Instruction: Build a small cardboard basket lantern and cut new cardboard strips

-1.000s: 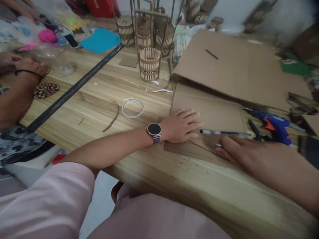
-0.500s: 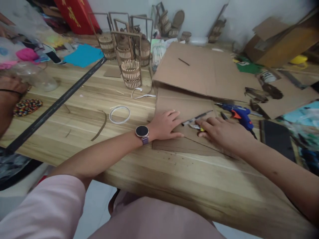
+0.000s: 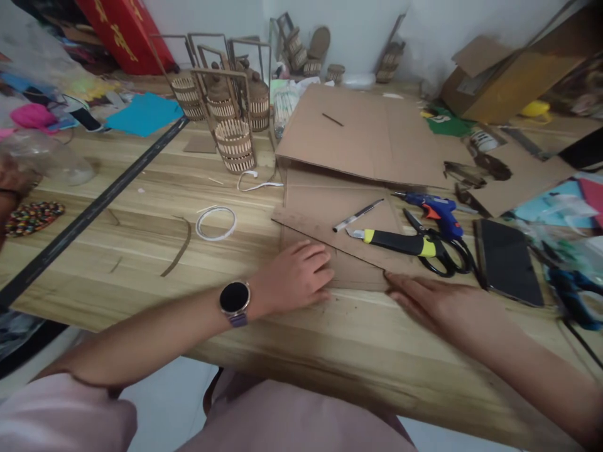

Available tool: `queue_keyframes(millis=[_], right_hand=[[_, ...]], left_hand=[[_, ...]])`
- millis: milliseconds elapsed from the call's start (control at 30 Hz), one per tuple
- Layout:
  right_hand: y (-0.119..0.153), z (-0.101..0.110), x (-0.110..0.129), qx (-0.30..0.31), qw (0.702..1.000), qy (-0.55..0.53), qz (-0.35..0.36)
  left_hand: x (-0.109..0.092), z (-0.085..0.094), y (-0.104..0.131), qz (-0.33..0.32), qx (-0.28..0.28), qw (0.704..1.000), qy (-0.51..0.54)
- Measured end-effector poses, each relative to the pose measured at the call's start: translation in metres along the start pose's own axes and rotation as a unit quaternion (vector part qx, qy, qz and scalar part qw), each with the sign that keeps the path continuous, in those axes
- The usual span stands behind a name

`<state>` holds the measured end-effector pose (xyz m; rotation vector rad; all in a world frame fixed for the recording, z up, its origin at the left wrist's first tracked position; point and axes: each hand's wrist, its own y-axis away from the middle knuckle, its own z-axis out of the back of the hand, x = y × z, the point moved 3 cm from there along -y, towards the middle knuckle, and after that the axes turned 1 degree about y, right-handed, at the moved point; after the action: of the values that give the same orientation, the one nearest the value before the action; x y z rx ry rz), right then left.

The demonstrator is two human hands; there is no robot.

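My left hand lies with fingers stretched out over the lower left of a flat cardboard sheet. My right hand has its fingers together at the near right corner of a cardboard piece, seemingly pinching it; its thumb is partly hidden. This piece has a dark slanting edge and lies over the sheet. On the cardboard rest a pen and a black and yellow utility knife, blade pointing left. Black-handled scissors lie partly under the knife's handle.
A blue glue gun and dark phone lie at right. Behind is a larger cardboard sheet. Slatted baskets stand back left. A white tape ring lies left of the cardboard. Another person's hand is at far left.
My right hand has let go of the utility knife and moved nearer, to the cardboard piece's corner. That piece has shifted left and away. My left hand has drawn back toward me.
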<state>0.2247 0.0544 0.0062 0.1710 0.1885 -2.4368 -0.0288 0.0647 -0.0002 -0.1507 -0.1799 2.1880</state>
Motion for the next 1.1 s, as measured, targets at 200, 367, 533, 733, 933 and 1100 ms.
queue_keyframes(millis=[200,367,533,733,933,1100], right_hand=[[0.012,-0.003,-0.012,0.045,0.991,0.069,-0.108],[0.033,0.004,-0.01,0.004,0.985,-0.043,-0.167],[0.046,0.001,-0.013,0.052,0.971,-0.077,-0.221],[0.048,-0.007,-0.015,0.103,0.953,-0.08,-0.274],[0.044,-0.014,-0.015,0.096,0.935,-0.099,-0.327],[0.04,-0.016,-0.023,0.042,0.911,-0.221,-0.345]], left_hand=[[-0.004,0.003,0.024,0.067,0.001,0.998,0.019],[0.0,0.018,0.057,0.278,-0.04,0.945,0.165],[0.002,0.016,0.078,0.419,-0.018,0.784,0.457],[0.002,0.016,0.071,0.45,0.007,0.708,0.544],[-0.004,0.02,0.066,0.468,-0.046,0.618,0.63],[-0.005,0.022,0.059,0.499,-0.114,0.521,0.683]])
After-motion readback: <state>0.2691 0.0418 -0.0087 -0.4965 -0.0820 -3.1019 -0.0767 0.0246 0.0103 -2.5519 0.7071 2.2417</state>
